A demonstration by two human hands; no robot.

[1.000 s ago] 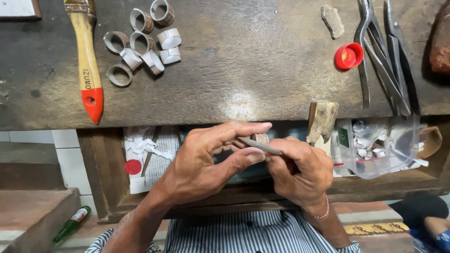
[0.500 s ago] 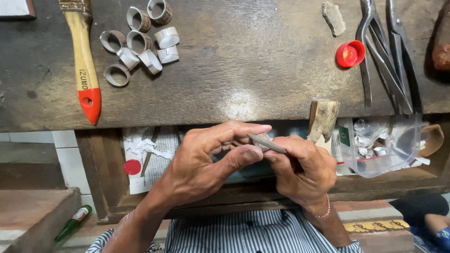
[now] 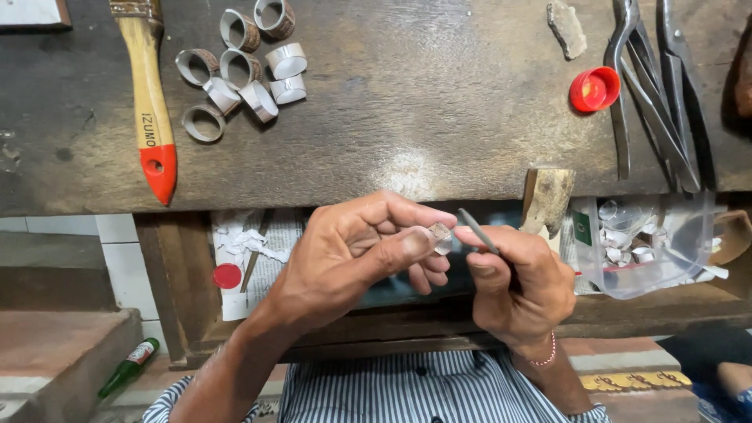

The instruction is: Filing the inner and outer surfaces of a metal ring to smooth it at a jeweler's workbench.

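My left hand [image 3: 356, 254] pinches a small silver ring [image 3: 439, 236] between thumb and fingertips, just below the front edge of the dark wooden workbench [image 3: 407, 117]. My right hand [image 3: 521, 286] grips a thin grey metal file [image 3: 476, 229], its tip pointing up and left, close beside the ring. Both hands hover over an open drawer under the bench.
Several metal ring bands [image 3: 243, 66] lie at the bench's back left, beside a paintbrush with a red-tipped wooden handle [image 3: 149, 110]. A red bottle cap [image 3: 594, 88] and long pliers [image 3: 650, 94] lie at right. A clear plastic bag [image 3: 650, 247] of small parts sits in the drawer. A green bottle [image 3: 129, 366] lies on the floor.
The file has swung from lying flat across the ring to pointing up, beside it. My left thumb and fingers have turned the ring, which now shows.
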